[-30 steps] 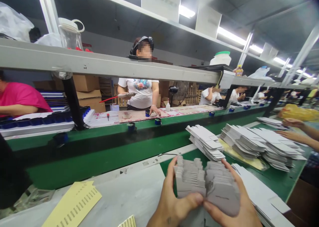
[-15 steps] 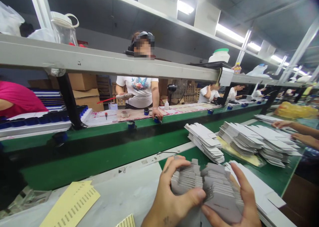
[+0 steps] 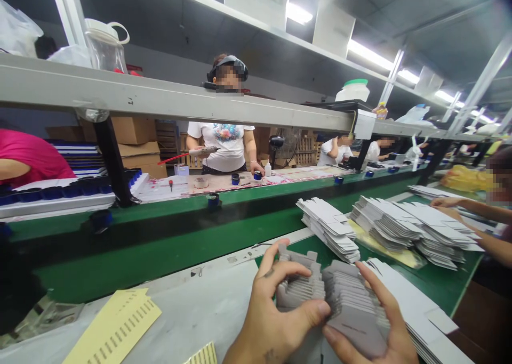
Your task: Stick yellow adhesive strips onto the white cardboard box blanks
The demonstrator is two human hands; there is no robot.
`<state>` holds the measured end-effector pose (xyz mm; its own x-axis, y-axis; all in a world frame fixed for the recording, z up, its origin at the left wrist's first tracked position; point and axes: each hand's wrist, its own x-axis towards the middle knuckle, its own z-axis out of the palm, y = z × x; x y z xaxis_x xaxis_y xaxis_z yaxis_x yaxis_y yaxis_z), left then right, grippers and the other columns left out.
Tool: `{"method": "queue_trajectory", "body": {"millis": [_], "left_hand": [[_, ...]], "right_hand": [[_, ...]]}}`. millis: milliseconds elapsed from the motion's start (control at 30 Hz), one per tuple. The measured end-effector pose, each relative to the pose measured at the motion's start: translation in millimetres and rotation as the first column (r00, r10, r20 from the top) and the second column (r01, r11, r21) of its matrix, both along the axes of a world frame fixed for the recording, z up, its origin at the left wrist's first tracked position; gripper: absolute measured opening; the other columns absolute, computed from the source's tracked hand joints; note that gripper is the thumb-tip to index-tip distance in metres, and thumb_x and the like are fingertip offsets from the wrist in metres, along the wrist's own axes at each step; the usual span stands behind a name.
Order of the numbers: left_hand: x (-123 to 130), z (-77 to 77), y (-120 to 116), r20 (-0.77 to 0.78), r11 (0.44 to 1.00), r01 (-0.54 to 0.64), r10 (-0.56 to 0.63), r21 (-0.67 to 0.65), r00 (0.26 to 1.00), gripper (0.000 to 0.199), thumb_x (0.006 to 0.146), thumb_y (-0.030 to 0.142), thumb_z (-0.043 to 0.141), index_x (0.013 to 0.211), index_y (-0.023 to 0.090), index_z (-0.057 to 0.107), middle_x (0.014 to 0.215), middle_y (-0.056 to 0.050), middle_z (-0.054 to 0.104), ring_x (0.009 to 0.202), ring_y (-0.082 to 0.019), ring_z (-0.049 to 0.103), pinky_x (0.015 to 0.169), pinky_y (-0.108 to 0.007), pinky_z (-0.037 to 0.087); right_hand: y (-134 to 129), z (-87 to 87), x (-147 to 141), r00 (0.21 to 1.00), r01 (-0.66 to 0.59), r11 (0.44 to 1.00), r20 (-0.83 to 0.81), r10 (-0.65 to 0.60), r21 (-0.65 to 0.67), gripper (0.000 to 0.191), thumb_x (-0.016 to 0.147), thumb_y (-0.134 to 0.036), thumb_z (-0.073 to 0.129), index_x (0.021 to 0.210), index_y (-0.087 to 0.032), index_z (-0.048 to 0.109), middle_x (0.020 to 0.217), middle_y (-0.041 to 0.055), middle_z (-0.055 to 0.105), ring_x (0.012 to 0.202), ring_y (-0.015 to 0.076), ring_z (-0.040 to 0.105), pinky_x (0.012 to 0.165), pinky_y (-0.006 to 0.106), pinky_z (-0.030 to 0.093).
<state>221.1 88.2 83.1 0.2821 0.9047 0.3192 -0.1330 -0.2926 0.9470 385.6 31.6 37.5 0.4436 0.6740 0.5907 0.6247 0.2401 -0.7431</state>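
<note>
Near the bottom, right of centre, my left hand (image 3: 272,310) is closed round a stack of grey cut-out pieces (image 3: 302,284), its thumb across the near side. My right hand (image 3: 386,321) grips a second grey stack (image 3: 354,305), with the thumb low and the fingers along the far right side. Both stacks are fanned into layers and lie close together. Flat white cartons (image 3: 416,305) lie just right of my right hand. Sheets of yellow labels (image 3: 116,326) rest on the pale worktop (image 3: 200,310) at the left.
A green conveyor belt (image 3: 160,252) carries blue cups (image 3: 213,200) beyond the worktop. Piles of white cartons (image 3: 328,228) stand at the right, near another person's arms (image 3: 480,215). Across the belt a person in a white shirt (image 3: 224,145) stands behind a grey shelf beam (image 3: 200,100).
My left fingers have shifted on their stack, the index finger lifting. The person opposite has drawn a hand back from the belt with a blue cup. The person at right leans further into view.
</note>
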Motion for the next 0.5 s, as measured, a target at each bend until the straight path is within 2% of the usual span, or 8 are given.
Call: {"method": "queue_trajectory", "body": {"millis": [67, 167, 233, 300, 333, 433, 500], "left_hand": [[-4.0, 4.4, 1.6, -0.022, 1.0, 0.009, -0.009, 0.001, 1.0, 0.029, 0.062, 0.032, 0.083, 0.09, 0.027, 0.077, 0.156, -0.009, 0.036, 0.143, -0.039, 0.031, 0.113, -0.051, 0.024], [-5.6, 1.6, 3.6, 0.007, 0.998, 0.064, -0.064, 0.022, 0.998, 0.031, 0.062, 0.033, 0.084, 0.092, 0.027, 0.077, 0.148, -0.009, 0.046, 0.139, -0.038, 0.037, 0.113, -0.048, 0.027], [-2.0, -7.5, 3.5, 0.112, 0.996, 0.083, -0.081, -0.011, 0.99, 0.055, 0.062, 0.034, 0.086, 0.113, 0.029, 0.069, 0.141, -0.01, 0.052, 0.134, -0.035, 0.044, 0.11, -0.046, 0.031], [5.2, -20.2, 2.5, 0.268, 0.985, 0.127, -0.093, -0.113, 0.959, 0.091, 0.06, 0.038, 0.089, 0.139, 0.031, 0.046, 0.139, -0.01, 0.052, 0.12, -0.031, 0.057, 0.101, -0.043, 0.041], [9.6, -27.0, 1.9, 0.332, 0.973, 0.174, -0.117, -0.149, 0.936, 0.101, 0.058, 0.041, 0.091, 0.143, 0.03, 0.038, 0.136, -0.011, 0.054, 0.113, -0.029, 0.06, 0.098, -0.041, 0.043], [22.7, -46.9, 0.8, 0.455, 0.923, 0.348, -0.243, -0.162, 0.857, 0.095, 0.058, 0.046, 0.091, 0.135, 0.02, 0.042, 0.118, -0.011, 0.065, 0.103, -0.026, 0.064, 0.091, -0.036, 0.046], [29.4, -59.2, 0.5, 0.465, 0.914, 0.383, -0.283, -0.135, 0.839, 0.084, 0.061, 0.049, 0.089, 0.128, 0.016, 0.05, 0.112, -0.012, 0.069, 0.101, -0.026, 0.064, 0.089, -0.036, 0.047]], "right_hand": [[0.0, 0.7, -1.1, 1.0, -0.014, 1.0, 0.025, 0.014, 0.005, 0.075, 0.075, -0.061, 0.069, 0.138, -0.026, 0.048, 0.142, 0.0092, 0.049, 0.127, 0.0336, 0.052, 0.102, 0.044, 0.05], [-0.1, 0.3, -3.7, 0.999, -0.047, 0.999, 0.018, 0.047, 0.019, 0.079, 0.076, -0.057, 0.07, 0.143, -0.025, 0.044, 0.137, 0.0105, 0.054, 0.12, 0.0322, 0.058, 0.097, 0.042, 0.054], [-0.8, 0.0, -5.7, 0.997, -0.065, 0.997, -0.041, 0.066, 0.029, 0.086, 0.075, -0.054, 0.072, 0.148, -0.024, 0.037, 0.132, 0.0111, 0.057, 0.114, 0.0309, 0.062, 0.093, 0.041, 0.056], [-2.2, 0.1, -6.9, 0.992, -0.062, 0.997, -0.104, 0.065, 0.035, 0.093, 0.074, -0.053, 0.073, 0.151, -0.024, 0.031, 0.126, 0.0111, 0.059, 0.108, 0.03, 0.064, 0.093, 0.041, 0.056], [-3.0, 0.3, -6.9, 0.992, -0.046, 0.998, -0.119, 0.05, 0.032, 0.095, 0.073, -0.054, 0.073, 0.152, -0.024, 0.03, 0.125, 0.011, 0.059, 0.107, 0.0301, 0.064, 0.094, 0.042, 0.055], [-4.1, 1.2, -4.0, 0.995, 0.023, 1.0, -0.095, -0.022, 0.011, 0.096, 0.071, -0.059, 0.073, 0.151, -0.023, 0.033, 0.131, 0.0121, 0.055, 0.115, 0.034, 0.059, 0.1, 0.047, 0.05], [-3.3, 1.5, -1.5, 0.997, 0.048, 0.999, -0.055, -0.047, 0.01, 0.092, 0.072, -0.059, 0.073, 0.148, -0.022, 0.036, 0.139, 0.013, 0.049, 0.123, 0.0372, 0.053, 0.103, 0.049, 0.046]]}}
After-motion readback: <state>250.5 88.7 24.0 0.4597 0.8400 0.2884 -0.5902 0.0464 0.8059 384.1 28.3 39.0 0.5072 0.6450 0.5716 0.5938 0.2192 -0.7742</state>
